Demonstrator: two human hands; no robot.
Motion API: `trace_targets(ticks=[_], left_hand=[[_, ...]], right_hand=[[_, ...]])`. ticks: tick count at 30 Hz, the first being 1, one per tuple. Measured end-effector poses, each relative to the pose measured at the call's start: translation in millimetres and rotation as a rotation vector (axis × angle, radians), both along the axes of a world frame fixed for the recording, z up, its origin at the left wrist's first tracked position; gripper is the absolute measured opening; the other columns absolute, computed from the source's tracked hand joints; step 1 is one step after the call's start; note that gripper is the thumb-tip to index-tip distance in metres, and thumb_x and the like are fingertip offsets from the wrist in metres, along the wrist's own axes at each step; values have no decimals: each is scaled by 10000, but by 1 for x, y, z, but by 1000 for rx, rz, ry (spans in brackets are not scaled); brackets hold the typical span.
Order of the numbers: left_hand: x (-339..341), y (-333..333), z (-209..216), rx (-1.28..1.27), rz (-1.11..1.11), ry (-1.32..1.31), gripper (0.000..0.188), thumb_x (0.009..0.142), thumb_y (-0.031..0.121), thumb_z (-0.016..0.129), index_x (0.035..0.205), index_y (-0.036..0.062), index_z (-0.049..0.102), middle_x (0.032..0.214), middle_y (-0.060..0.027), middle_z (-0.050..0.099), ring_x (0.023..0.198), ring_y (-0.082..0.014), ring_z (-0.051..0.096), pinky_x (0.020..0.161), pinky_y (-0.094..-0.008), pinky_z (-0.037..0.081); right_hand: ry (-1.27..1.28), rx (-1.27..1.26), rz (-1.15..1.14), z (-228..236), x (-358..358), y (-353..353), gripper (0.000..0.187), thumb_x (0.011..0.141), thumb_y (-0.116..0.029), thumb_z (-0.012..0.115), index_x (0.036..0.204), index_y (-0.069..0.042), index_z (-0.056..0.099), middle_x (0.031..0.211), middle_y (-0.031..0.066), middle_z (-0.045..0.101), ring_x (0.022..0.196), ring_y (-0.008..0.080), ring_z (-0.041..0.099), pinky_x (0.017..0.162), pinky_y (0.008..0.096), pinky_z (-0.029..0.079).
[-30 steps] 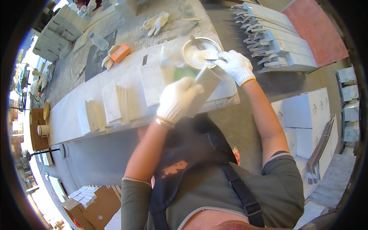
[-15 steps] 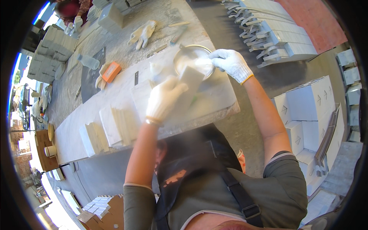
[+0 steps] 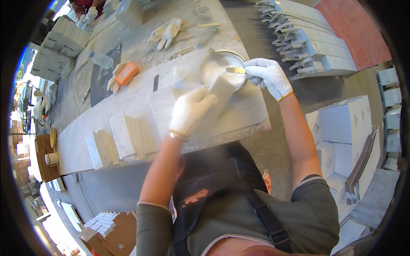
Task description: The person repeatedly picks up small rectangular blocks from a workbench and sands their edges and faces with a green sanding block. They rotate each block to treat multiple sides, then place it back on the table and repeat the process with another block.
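Observation:
My left hand point(image 3: 191, 112), in a white knit glove, grips a flat grey rectangular tile point(image 3: 222, 91) that tilts up over the table beside the bowl. My right hand point(image 3: 269, 77), gloved the same way, pinches a small flat blade-like tool point(image 3: 235, 70) with a yellowish sheen. The tool reaches over the right rim of a round metal bowl point(image 3: 231, 52) containing white material. Left of the bowl lies a whitish crumpled lump, blurred point(image 3: 181, 74). Closer to me, thin pale tiles point(image 3: 136, 134) stand in leaning stacks along the table edge.
An orange box point(image 3: 127, 74), a plastic bottle point(image 3: 101, 59) and a loose glove point(image 3: 166, 33) lie farther back on the table point(image 3: 81, 141). White cartons point(image 3: 341, 119) stand to my right. Strapped slab stacks point(image 3: 318, 40) are at far right. Another person's gloved hands point(image 3: 91, 15) show at far left.
The tool in my right hand has drawn back toward the bowl's right rim and now shows clearly. My left hand still holds the tile. The whole view has shifted slightly.

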State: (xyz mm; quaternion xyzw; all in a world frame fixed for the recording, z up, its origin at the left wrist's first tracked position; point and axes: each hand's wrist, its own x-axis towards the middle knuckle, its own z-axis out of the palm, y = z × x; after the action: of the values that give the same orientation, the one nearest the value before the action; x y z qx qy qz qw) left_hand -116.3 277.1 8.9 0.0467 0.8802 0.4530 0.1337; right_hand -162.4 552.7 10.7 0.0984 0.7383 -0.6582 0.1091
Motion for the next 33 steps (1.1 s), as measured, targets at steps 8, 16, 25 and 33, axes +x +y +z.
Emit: trace_targets(ticks=[8, 16, 25, 33], left_hand=[[-1, 0, 1, -43, -28, -19, 392, 935, 442, 639, 1017, 77, 754, 907, -205, 729, 833, -362, 710, 784, -440, 544], [-1, -1, 0, -71, -35, -10, 396, 937, 444, 633, 1021, 78, 757, 899, -208, 730, 827, -373, 711, 778, -443, 546], [1, 1, -4, -5, 8, 36, 399, 931, 413, 675, 958, 18, 722, 750, -168, 636, 675, -230, 592, 688, -368, 504], [0, 1, -3, 5, 10, 17, 404, 934, 418, 671, 979, 21, 733, 751, -161, 642, 680, -225, 595, 695, -367, 506]], right_hand=[[44, 23, 5, 31, 15, -13, 238, 930, -163, 736, 1120, -25, 776, 826, 14, 711, 637, 45, 563, 531, 191, 374], [123, 113, 49, 37, 21, -21, 256, 927, -159, 727, 1140, -28, 780, 877, 15, 741, 667, 49, 594, 575, 209, 427], [223, 131, 62, 34, 24, -22, 248, 925, -124, 738, 1143, -13, 783, 881, 23, 740, 682, 59, 608, 618, 218, 461], [317, 177, 75, 33, 26, -23, 225, 926, -72, 738, 1134, 5, 780, 895, 31, 740, 688, 63, 602, 638, 228, 481]])
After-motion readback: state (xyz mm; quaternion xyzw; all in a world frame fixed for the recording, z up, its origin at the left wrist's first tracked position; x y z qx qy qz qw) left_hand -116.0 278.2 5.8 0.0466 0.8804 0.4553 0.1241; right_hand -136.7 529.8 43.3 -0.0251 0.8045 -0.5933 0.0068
